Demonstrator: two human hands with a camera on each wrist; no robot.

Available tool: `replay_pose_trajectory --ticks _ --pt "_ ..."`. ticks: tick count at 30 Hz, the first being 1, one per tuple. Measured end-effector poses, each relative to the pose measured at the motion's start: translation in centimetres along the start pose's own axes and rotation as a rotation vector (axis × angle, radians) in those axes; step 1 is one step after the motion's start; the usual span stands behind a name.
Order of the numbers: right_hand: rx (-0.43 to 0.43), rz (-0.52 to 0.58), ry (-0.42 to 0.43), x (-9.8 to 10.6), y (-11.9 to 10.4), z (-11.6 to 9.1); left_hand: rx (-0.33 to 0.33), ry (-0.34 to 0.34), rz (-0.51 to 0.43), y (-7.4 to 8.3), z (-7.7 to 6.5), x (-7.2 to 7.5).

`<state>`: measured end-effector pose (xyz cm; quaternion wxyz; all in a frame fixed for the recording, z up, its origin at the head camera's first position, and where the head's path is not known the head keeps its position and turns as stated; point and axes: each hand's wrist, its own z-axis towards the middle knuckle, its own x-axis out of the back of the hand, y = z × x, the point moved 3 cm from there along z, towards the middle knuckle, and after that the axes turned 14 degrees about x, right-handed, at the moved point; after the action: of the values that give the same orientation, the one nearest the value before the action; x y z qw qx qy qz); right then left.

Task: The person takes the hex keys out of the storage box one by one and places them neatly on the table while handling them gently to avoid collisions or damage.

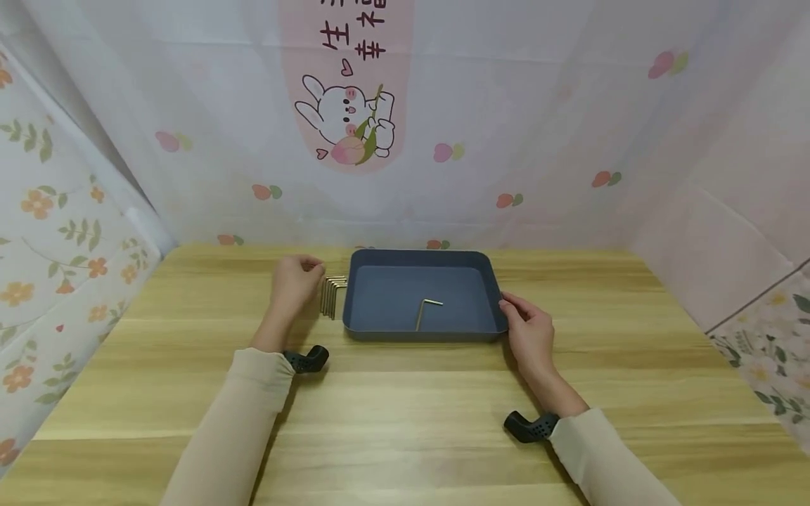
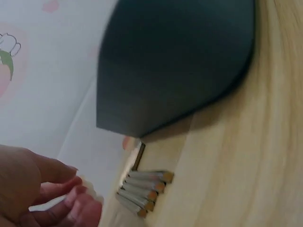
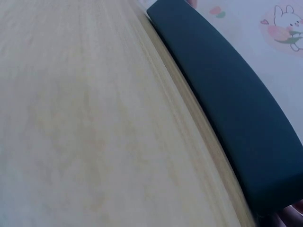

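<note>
Several brass-coloured hex keys point(image 1: 330, 298) lie side by side on the table, left of a dark blue-grey tray point(image 1: 416, 336). One more L-shaped hex key point(image 1: 432, 302) rests inside the tray, towards its near wall. My left hand point(image 1: 296, 281) is just left of the row, its fingers loosely bent close to the keys. In the left wrist view, nothing shows between the fingers of that hand point(image 2: 47, 189), and the ends of the keys point(image 2: 149, 187) lie beside it. At the tray's right side, my right hand point(image 1: 530, 330) grips the near corner, thumb by the rim.
The table point(image 1: 405, 429) has a wood-grain top. A white curtain point(image 1: 538, 126) with a rabbit print hangs behind it, and floral cloth point(image 1: 69, 260) covers the left side. A black wrist mount point(image 1: 307, 360) sits on the left wrist and another mount point(image 1: 530, 426) on the right.
</note>
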<state>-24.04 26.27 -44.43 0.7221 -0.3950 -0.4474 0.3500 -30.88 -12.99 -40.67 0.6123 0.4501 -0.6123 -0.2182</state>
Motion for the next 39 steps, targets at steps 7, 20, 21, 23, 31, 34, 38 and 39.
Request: replay_pose_trajectory --ticks 7,20,21,23,31,34,38,39 --pt "-0.002 -0.017 0.023 -0.2 0.2 -0.2 -0.146 -0.015 -0.010 3.0 -1.6 -0.4" --pt "-0.007 -0.026 0.009 -0.3 -0.1 0.0 -0.130 -0.452 0.121 6.1 -4.9 -4.6" --pt "-0.007 -0.021 0.012 -0.3 -0.1 0.0 -0.092 -0.522 0.085 6.1 -4.8 -4.9" --pt "-0.008 -0.017 0.017 -0.3 0.0 0.0 0.009 -0.656 0.009 5.8 -4.3 -5.5" --pt "-0.005 -0.035 0.023 -0.2 0.1 -0.1 0.293 -0.762 -0.092 6.2 -2.8 -6.8" --pt "0.008 -0.051 0.028 0.0 0.1 -0.1 0.301 -0.718 -0.091 7.0 -2.7 -7.1" --pt "0.006 -0.052 0.024 0.0 0.0 -0.1 0.322 -0.693 -0.057 7.9 -3.0 -7.6" --pt "0.003 -0.050 0.023 0.0 0.0 -0.1 0.327 -0.692 -0.044 8.1 -3.1 -7.8"
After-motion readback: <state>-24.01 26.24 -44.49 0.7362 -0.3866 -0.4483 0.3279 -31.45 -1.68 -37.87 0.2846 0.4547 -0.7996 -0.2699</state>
